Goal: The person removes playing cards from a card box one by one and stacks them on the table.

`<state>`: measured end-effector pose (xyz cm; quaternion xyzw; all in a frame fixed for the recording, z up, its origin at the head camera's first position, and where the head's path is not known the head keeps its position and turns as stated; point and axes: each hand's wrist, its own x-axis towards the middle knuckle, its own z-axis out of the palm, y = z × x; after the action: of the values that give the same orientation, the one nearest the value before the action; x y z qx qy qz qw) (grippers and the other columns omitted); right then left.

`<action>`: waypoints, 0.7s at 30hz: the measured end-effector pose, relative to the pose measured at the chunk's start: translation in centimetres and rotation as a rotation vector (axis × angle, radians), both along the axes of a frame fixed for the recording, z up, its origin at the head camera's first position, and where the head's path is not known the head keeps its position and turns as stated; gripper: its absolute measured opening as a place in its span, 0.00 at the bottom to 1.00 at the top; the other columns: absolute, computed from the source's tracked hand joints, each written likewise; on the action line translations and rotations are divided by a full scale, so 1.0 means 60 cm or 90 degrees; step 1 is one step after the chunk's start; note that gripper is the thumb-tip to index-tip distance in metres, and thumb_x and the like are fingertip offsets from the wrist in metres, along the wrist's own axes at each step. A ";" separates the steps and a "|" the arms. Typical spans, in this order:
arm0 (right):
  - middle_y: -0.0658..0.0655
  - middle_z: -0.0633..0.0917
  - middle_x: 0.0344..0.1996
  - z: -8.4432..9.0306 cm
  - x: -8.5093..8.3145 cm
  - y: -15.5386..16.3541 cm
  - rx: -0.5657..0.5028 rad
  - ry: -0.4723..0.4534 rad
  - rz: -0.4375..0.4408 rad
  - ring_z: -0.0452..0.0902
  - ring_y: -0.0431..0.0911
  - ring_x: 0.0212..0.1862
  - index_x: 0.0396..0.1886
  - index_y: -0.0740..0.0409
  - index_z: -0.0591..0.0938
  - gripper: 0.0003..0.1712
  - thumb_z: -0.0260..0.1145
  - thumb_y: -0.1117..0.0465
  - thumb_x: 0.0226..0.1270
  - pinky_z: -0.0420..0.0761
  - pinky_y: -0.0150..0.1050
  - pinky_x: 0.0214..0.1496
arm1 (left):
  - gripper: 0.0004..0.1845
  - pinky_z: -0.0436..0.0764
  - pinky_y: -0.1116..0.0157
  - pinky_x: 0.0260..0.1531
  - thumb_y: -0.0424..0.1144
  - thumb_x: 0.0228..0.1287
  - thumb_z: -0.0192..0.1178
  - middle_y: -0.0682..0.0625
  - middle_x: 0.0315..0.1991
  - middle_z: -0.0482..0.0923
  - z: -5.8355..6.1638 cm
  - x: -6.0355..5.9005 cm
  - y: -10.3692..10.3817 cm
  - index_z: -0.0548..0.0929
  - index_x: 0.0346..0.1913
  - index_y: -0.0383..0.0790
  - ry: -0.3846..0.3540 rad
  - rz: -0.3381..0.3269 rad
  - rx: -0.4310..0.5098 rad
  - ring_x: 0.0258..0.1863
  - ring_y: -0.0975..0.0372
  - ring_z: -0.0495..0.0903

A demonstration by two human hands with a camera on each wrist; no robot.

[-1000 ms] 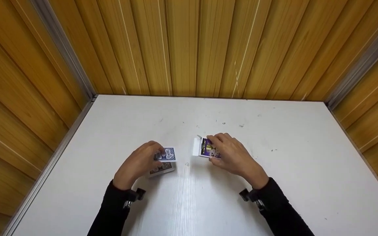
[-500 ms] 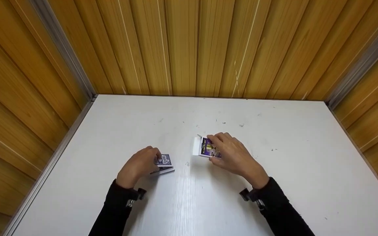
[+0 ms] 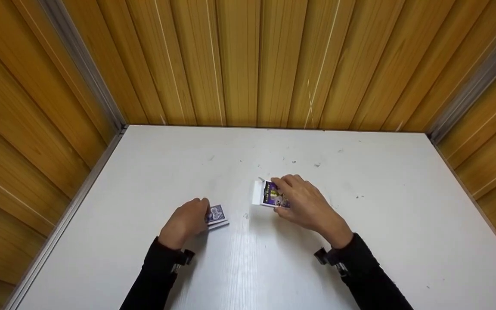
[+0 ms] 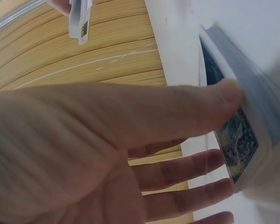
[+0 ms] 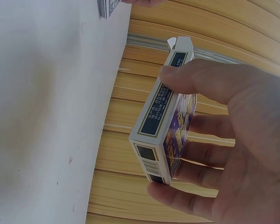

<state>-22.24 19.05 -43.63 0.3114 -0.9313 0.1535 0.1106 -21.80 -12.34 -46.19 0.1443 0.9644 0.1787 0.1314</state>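
On the white table (image 3: 360, 241), my left hand (image 3: 203, 214) grips a deck of blue-backed playing cards (image 3: 217, 215) low against the tabletop. In the left wrist view the thumb (image 4: 186, 109) presses one long edge of the deck (image 4: 238, 133) and the fingers (image 4: 177, 170) lie on its far side. My right hand (image 3: 280, 194) holds a purple and white card box (image 3: 268, 193) just right of the deck, with its white flap open toward the left. In the right wrist view the thumb (image 5: 200, 81) lies on the box (image 5: 161, 126) and the fingers wrap under it.
Wood-panelled walls (image 3: 248, 60) close the table in at the back and on both sides, with grey metal strips along the corners. Small dark specks (image 3: 293, 162) dot the tabletop beyond the hands. Black sleeves cover both forearms.
The left hand has lowered the cards, which stood apart in two packets, into one squared deck near the tabletop. The right hand and the box have stayed still.
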 end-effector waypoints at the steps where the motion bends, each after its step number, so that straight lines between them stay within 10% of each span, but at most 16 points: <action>1: 0.60 0.82 0.54 0.000 0.000 0.000 0.000 -0.001 0.000 0.78 0.53 0.53 0.69 0.61 0.76 0.40 0.79 0.56 0.58 0.81 0.47 0.47 | 0.16 0.77 0.54 0.39 0.20 0.51 0.68 0.47 0.32 0.71 -0.001 0.001 0.000 0.75 0.38 0.36 0.004 -0.004 -0.005 0.34 0.56 0.70; 21: 0.60 0.81 0.53 -0.003 0.000 -0.003 0.004 0.010 0.013 0.78 0.53 0.52 0.69 0.60 0.75 0.40 0.80 0.54 0.59 0.81 0.47 0.46 | 0.32 0.81 0.47 0.46 0.34 0.51 0.80 0.35 0.46 0.73 -0.022 0.006 0.029 0.75 0.54 0.23 0.036 0.043 -0.039 0.46 0.45 0.73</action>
<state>-22.23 18.89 -43.81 0.3224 -0.9277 0.1489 0.1154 -21.41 -10.58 -47.54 0.1126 0.9770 0.1492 0.1024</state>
